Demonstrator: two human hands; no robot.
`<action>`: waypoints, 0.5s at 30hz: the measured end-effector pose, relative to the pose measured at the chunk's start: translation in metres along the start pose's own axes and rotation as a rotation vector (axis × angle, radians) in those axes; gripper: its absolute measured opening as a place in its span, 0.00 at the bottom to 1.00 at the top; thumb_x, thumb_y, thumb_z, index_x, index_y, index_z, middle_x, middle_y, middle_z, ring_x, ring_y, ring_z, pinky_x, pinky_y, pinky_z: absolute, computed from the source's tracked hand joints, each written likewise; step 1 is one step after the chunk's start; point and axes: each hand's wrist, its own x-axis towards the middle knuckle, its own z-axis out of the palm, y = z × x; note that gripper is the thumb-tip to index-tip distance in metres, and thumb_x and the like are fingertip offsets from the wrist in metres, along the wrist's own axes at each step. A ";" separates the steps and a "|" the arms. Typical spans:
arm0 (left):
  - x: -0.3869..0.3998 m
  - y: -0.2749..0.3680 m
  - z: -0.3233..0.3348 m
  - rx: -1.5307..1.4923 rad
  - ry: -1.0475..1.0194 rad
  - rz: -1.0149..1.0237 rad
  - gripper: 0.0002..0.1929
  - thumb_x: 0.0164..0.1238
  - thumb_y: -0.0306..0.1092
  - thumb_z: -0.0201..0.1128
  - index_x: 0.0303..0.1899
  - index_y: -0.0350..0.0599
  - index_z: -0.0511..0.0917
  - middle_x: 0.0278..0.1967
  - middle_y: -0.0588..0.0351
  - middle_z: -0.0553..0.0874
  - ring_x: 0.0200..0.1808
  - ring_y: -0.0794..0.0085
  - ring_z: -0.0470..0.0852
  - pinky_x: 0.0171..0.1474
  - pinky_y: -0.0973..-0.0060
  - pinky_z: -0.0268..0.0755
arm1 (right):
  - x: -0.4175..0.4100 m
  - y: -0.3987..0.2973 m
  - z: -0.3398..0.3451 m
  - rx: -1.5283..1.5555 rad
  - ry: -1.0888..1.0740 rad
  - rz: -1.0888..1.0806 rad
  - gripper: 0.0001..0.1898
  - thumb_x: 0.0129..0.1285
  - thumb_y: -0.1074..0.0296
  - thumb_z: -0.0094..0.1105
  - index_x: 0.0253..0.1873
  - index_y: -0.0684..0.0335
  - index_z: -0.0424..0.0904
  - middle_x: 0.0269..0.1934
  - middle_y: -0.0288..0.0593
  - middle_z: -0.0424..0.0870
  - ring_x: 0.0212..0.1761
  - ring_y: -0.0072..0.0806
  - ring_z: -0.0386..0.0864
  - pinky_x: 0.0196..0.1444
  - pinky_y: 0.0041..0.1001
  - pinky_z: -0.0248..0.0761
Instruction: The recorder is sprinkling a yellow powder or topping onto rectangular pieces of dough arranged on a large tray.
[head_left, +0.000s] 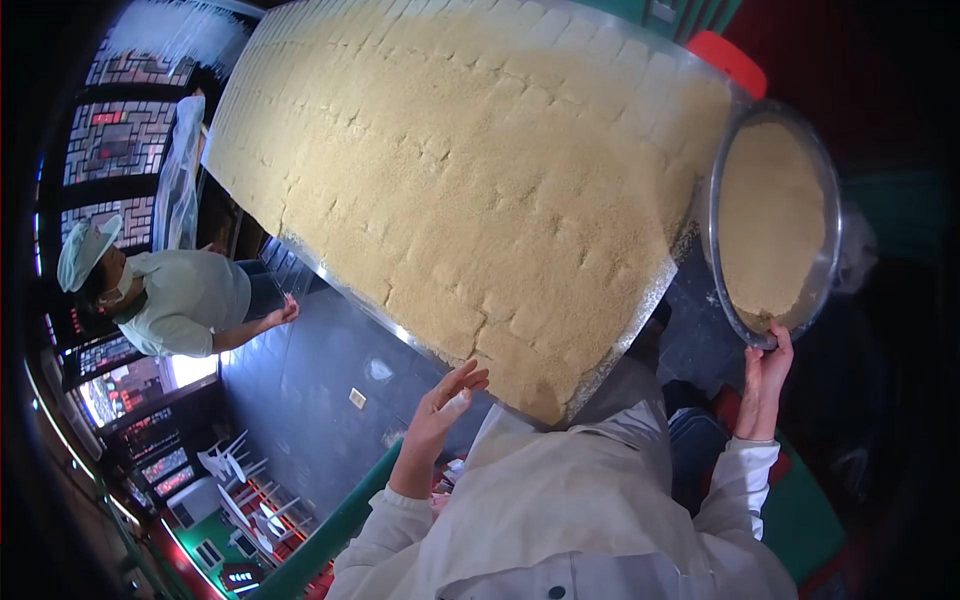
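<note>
Pale strips or blocks laid close together (585, 34) cover a metal-edged table (401, 332) in front of me, under a thick layer of tan powder (480, 187). Cracks and seams show through the powder. My left hand (439, 420) hovers by the table's near edge, holding nothing, with something white around its thumb. My right hand (769, 375) grips the near rim of a large metal bowl (816, 292) at the table's right corner. Inside the bowl lies more tan powder (776, 217). What supports the bowl is hidden.
At the left, a co-worker (180, 292) in a cap and mask stands beside the table on a dark tiled floor (322, 405). A red object (727, 64) sits beyond the bowl. White chairs (255, 510) stand at lower left, past a green rail (337, 517).
</note>
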 end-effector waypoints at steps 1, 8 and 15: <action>-0.002 -0.002 0.014 -0.023 0.009 -0.012 0.35 0.69 0.48 0.60 0.70 0.34 0.64 0.62 0.45 0.78 0.65 0.58 0.75 0.71 0.62 0.56 | 0.012 -0.012 0.002 0.006 -0.021 0.000 0.08 0.61 0.71 0.60 0.44 0.64 0.76 0.33 0.41 0.82 0.20 0.25 0.78 0.13 0.16 0.67; 0.009 0.007 0.136 -0.088 0.050 -0.054 0.35 0.69 0.46 0.61 0.69 0.33 0.64 0.61 0.38 0.77 0.62 0.54 0.77 0.67 0.60 0.63 | 0.070 -0.078 -0.015 -0.044 -0.094 0.017 0.05 0.60 0.73 0.61 0.39 0.58 0.75 0.26 0.31 0.74 0.18 0.19 0.71 0.16 0.19 0.64; 0.070 0.022 0.243 -0.125 -0.196 0.020 0.31 0.72 0.40 0.59 0.70 0.33 0.62 0.65 0.42 0.74 0.63 0.56 0.76 0.68 0.62 0.63 | 0.075 -0.177 -0.089 -0.215 -0.014 -0.143 0.08 0.61 0.73 0.59 0.45 0.63 0.75 0.29 0.34 0.76 0.21 0.21 0.76 0.14 0.22 0.67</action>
